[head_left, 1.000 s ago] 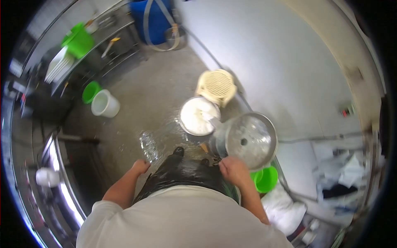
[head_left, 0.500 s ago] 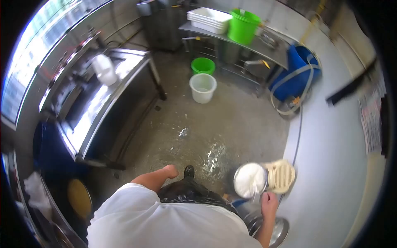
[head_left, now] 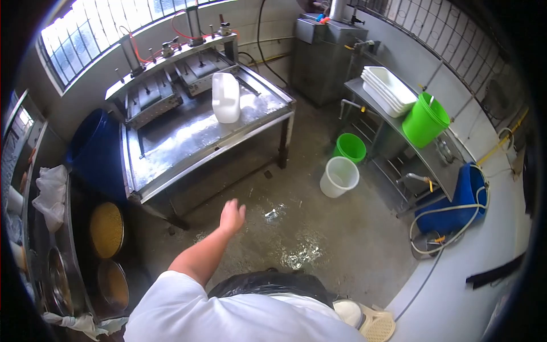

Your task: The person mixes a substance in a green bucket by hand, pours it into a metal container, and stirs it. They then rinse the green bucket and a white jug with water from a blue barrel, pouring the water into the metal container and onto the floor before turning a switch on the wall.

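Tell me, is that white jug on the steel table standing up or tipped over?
Upright. The jug stands on its base on the wet table, handle and neck at the top. Whether it is full cannot be told.

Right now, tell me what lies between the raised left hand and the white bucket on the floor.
In the head view, only wet concrete floor with shiny puddles lies between the left hand and the white bucket.

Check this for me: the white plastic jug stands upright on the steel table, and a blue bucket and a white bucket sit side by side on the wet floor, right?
Not quite. The head view shows a green bucket, not blue, beside the white bucket on the wet floor. The white plastic jug does stand upright on the steel table.
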Motion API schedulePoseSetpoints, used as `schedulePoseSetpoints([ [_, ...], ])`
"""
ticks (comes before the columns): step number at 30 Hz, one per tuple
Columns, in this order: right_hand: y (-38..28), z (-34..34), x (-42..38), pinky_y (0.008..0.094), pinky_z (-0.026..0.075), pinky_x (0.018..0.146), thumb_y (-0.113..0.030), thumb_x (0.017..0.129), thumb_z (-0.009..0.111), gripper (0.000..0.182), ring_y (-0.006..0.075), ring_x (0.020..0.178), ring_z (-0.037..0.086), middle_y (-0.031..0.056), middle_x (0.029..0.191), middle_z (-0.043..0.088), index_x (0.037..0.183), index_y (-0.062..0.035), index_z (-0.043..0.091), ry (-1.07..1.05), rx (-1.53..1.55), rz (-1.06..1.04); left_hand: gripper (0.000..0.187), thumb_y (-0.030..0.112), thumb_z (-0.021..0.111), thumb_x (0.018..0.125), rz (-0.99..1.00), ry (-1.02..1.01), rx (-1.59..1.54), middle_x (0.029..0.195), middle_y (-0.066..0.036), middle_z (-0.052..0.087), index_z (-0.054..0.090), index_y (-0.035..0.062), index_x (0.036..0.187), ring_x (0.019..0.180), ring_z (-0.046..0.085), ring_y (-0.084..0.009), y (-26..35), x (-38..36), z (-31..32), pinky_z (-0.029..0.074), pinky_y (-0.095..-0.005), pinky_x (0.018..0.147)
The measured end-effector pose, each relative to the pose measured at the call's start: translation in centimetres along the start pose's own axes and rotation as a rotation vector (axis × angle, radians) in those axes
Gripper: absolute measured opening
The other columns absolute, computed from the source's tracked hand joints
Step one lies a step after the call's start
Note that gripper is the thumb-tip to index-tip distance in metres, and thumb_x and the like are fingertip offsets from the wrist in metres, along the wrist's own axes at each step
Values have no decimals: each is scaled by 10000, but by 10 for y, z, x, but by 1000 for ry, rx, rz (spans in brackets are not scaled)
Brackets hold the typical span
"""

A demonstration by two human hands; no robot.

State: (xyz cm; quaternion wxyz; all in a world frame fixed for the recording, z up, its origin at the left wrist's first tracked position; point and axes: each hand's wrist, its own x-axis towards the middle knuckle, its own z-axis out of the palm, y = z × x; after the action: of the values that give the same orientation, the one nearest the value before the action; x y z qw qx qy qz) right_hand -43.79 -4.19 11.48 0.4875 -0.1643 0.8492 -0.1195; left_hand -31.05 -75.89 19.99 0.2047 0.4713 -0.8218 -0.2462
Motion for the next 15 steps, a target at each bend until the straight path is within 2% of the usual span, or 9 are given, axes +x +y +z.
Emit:
schedulePoseSetpoints([
  [3,-29,-64,49,430,591,646,-249,886,697,225,295,669,735,162,898,770,903,-29,740,79,-320,-341,478,266,686,973,120,299,-68,1297,-278,610,577,-39,1325,1214,590,-458,46,102,-37,500,-495,1037],
  [5,-46,-114,106,430,593,641,-245,881,699,220,293,656,732,159,899,771,905,-31,743,101,-662,-497,540,286,701,969,137,372,-96,1377,-296,573,558,-56,1361,1311,532,-452,82,164,-67,437,-481,1124],
  [6,-49,-135,160,450,597,678,-218,833,724,223,315,713,735,159,895,766,952,-32,752,-48,-794,-361,551,293,698,970,167,429,-42,1377,-299,567,547,-57,1369,1310,524,-463,88,198,-73,429,-481,1132],
  [7,-53,-159,197,449,590,695,-218,860,712,209,308,724,730,170,861,753,937,-24,729,128,-1049,-529,566,301,694,970,180,467,-14,1384,-297,558,533,-50,1385,1311,520,-470,95,230,-79,427,-486,1133],
  [9,-118,-195,252,421,578,695,-243,908,691,223,262,722,718,147,793,733,892,-20,696,400,419,119,608,320,703,963,78,491,37,1411,-295,531,515,-57,1401,1338,498,-458,108,293,-93,406,-488,1151],
  [11,-172,-241,305,380,563,668,-256,967,655,239,202,662,685,103,743,700,878,-35,669,494,366,-116,658,330,716,949,7,557,47,1454,-300,488,486,-59,1428,1368,472,-450,111,349,-102,391,-484,1167],
  [12,-208,-265,317,380,563,668,-256,967,655,239,202,662,685,103,743,700,878,-35,669,494,375,-126,692,334,723,941,-57,563,31,1489,-304,454,462,-57,1449,1388,455,-450,119,371,-111,383,-482,1176],
  [14,-313,-311,291,296,527,578,-172,1009,601,143,125,637,624,34,765,651,937,-54,639,415,455,-434,772,359,728,934,-151,547,90,1513,-303,444,417,-72,1493,1448,403,-443,111,419,-113,343,-464,1216],
  [15,-357,-332,277,293,531,589,-176,1009,613,146,119,653,636,30,787,665,944,-49,645,371,455,-482,781,358,727,934,-185,549,78,1527,-309,433,407,-74,1502,1471,374,-439,100,443,-109,322,-462,1230],
])
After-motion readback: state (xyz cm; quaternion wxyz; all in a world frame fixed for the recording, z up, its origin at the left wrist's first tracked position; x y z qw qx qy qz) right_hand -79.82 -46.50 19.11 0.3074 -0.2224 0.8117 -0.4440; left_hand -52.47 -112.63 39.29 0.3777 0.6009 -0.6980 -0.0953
